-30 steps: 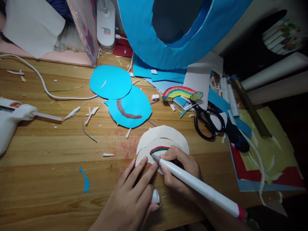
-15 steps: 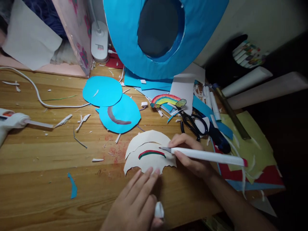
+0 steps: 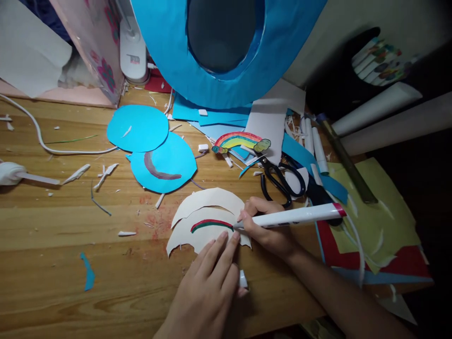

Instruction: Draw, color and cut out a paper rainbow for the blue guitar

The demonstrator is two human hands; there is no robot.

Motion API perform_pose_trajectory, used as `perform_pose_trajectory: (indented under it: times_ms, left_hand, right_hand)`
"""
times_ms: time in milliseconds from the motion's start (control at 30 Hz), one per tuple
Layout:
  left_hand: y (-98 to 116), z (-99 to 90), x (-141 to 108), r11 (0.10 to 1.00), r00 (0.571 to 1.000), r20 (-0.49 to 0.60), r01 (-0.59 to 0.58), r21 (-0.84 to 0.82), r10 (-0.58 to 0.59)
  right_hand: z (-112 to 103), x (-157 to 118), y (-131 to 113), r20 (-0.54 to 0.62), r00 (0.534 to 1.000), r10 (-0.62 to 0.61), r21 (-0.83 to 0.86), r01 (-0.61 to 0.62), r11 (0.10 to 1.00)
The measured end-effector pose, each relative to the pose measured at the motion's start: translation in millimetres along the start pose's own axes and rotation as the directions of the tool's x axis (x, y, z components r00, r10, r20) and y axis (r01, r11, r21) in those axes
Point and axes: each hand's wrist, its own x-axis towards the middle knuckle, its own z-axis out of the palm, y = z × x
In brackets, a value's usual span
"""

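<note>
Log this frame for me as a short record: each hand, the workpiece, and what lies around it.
Left hand: the left hand presses fingertips on the paper; a white cap shows by its thumb, grip unclear
Right hand: the right hand holds a white marker, tip at the arc's right end
Workpiece: cream paper bearing a red-and-green arc
Beyond it: two overlapping blue cutouts, a rainbow cutout
Beyond the right hand: black-handled scissors

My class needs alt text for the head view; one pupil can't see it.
A right hand holds a white marker at the end of a red-and-green curve on cream paper that the left hand touches. Beyond lie blue paper shapes, a coloured rainbow and scissors.
</note>
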Motion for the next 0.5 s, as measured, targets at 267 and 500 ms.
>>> perform_pose_trajectory:
  times_ms: [267,500]
  left_hand:
    - [4,12.2,-2,1.000,0.998,-0.063,0.025,-0.003,-0.025]
    - [3,-6.4,5,0.998,1.000,0.027,-0.006,0.065,0.004]
  right_hand:
    - [0,0,-1,-0.002,0.999,-0.054,-0.054,0.054,0.997]
    - [0,-1,-1,0.007,0.999,-0.040,-0.047,0.040,0.998]
